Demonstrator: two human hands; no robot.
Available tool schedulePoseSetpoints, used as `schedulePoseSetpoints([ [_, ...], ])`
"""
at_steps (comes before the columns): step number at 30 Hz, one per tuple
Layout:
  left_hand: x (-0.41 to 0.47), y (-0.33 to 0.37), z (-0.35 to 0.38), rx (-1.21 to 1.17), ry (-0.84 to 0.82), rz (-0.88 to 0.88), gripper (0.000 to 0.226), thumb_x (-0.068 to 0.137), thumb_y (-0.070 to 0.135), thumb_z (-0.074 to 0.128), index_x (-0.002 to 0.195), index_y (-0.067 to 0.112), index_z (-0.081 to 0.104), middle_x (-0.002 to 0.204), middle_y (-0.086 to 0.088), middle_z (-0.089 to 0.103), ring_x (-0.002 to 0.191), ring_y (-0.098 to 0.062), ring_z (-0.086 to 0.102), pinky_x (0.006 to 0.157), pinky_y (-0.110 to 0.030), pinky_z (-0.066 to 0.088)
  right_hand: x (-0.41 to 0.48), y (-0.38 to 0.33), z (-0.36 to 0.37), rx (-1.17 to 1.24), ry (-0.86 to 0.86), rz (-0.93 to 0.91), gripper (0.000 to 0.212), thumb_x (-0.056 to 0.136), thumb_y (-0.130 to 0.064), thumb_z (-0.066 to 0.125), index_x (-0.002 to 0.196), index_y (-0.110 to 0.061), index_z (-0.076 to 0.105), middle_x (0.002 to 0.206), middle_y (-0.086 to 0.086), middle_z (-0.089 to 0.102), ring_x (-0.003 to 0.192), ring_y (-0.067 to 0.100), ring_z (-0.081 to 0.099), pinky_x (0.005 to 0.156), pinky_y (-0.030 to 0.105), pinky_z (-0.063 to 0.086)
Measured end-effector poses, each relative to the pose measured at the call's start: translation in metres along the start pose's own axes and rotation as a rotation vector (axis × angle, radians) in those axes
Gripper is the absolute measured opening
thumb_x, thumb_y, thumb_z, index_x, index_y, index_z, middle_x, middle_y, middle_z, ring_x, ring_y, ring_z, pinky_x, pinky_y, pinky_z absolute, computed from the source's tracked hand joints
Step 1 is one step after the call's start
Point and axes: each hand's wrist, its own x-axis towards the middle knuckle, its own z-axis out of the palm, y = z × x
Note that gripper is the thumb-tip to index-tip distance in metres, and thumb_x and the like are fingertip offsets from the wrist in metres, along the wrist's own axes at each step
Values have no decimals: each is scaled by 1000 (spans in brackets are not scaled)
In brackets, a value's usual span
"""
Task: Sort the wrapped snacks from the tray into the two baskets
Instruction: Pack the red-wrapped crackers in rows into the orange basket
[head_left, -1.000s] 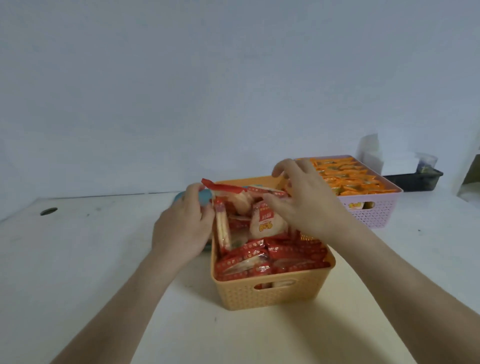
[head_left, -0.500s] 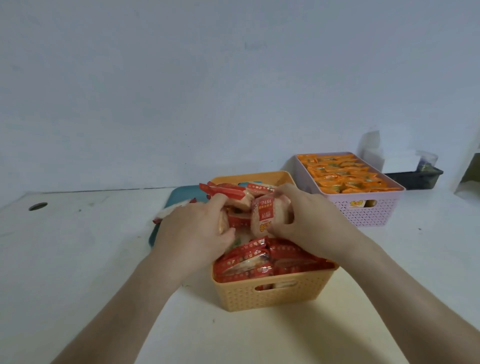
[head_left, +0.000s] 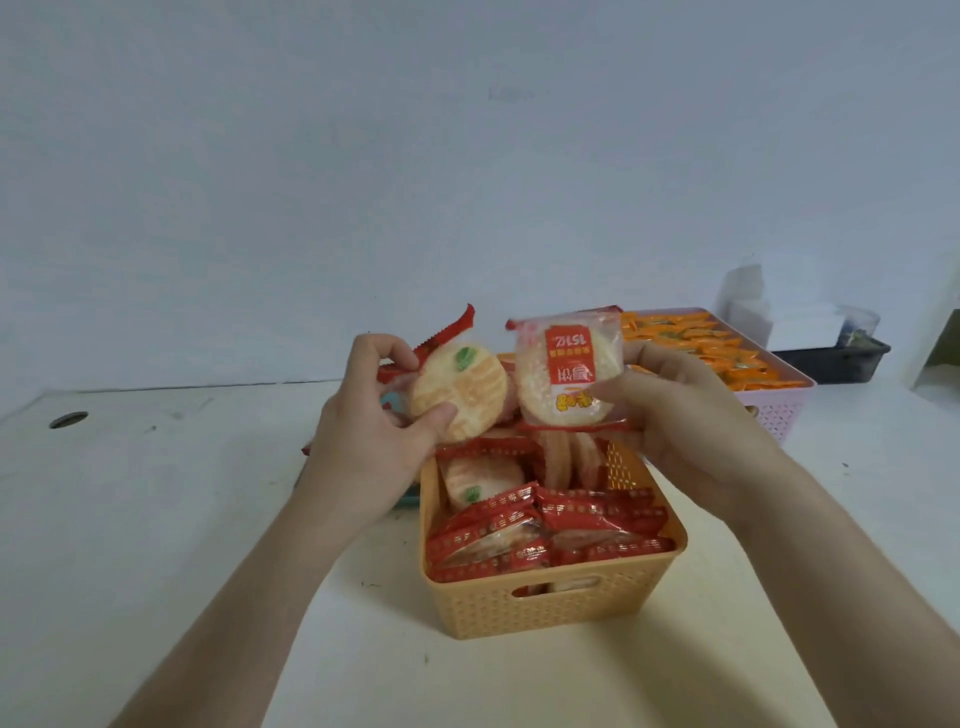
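— Above the orange woven-plastic basket (head_left: 550, 603), what is held?

— Two round rice crackers in clear crinkled wrappers with red ends. One wrapped cracker (head_left: 460, 392) is pinched by the left hand (head_left: 371, 457); the red-labelled wrapped cracker (head_left: 569, 371) is gripped by the right hand (head_left: 691, 426).

— And inside the basket?

— Glossy red-wrapped snacks (head_left: 550, 525) are packed on edge. Flat orange packets (head_left: 696, 348) are stacked in the pink lattice basket (head_left: 779, 410) behind, at right.

— The surroundings?

— A matte white tabletop (head_left: 156, 519), slightly scuffed, is bounded by a plain pale wall (head_left: 467, 156). A teal tray edge (head_left: 389, 400) is glimpsed behind the left hand.
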Motion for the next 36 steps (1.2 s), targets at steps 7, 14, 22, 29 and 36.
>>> schedulePoseSetpoints([
  [7, 7, 6, 11, -161, -239, -22, 47, 84, -2, 67, 96, 37, 43, 99, 5, 68, 86, -15, 72, 66, -34, 58, 3, -2, 10, -179, -190, -132, 47, 76, -8, 75, 114, 7, 52, 108, 19, 70, 102, 34, 68, 90, 51, 54],
  [14, 13, 3, 8, 512, -311, 185, 22, 87, 13, 60, 88, 35, 61, 85, 17, 70, 79, -3, 66, 75, -30, 56, 3, 6, 8, -549, 26, -324, 61, 80, -12, 75, 126, -33, 40, 100, 1, 70, 88, 15, 70, 75, 39, 61],
  [22, 27, 21, 33, 915, -1094, 151, 37, 94, 9, 41, 112, 28, 68, 112, 9, 68, 100, -12, 60, 91, -35, 51, 5, 25, 14, -961, 66, -482, 62, 80, -27, 73, 131, -40, 41, 112, -3, 61, 104, 17, 58, 86, 43, 51],
  [29, 33, 6, 56, 1318, -853, 269, 23, 96, 25, 48, 111, 15, 62, 102, -4, 65, 90, -24, 62, 78, -34, 51, 3, 32, 13, -936, 128, -504, 54, 79, -32, 73, 124, -27, 42, 118, -9, 57, 111, 11, 52, 86, 39, 47],
  [36, 47, -10, 61, 1366, -788, 290, 28, 91, 35, 58, 118, 26, 60, 120, 4, 61, 113, -23, 47, 102, -44, 33, 4, 33, 12, -919, 111, -488, 51, 82, -35, 69, 125, -30, 42, 117, -9, 58, 109, 13, 52, 86, 40, 47],
])
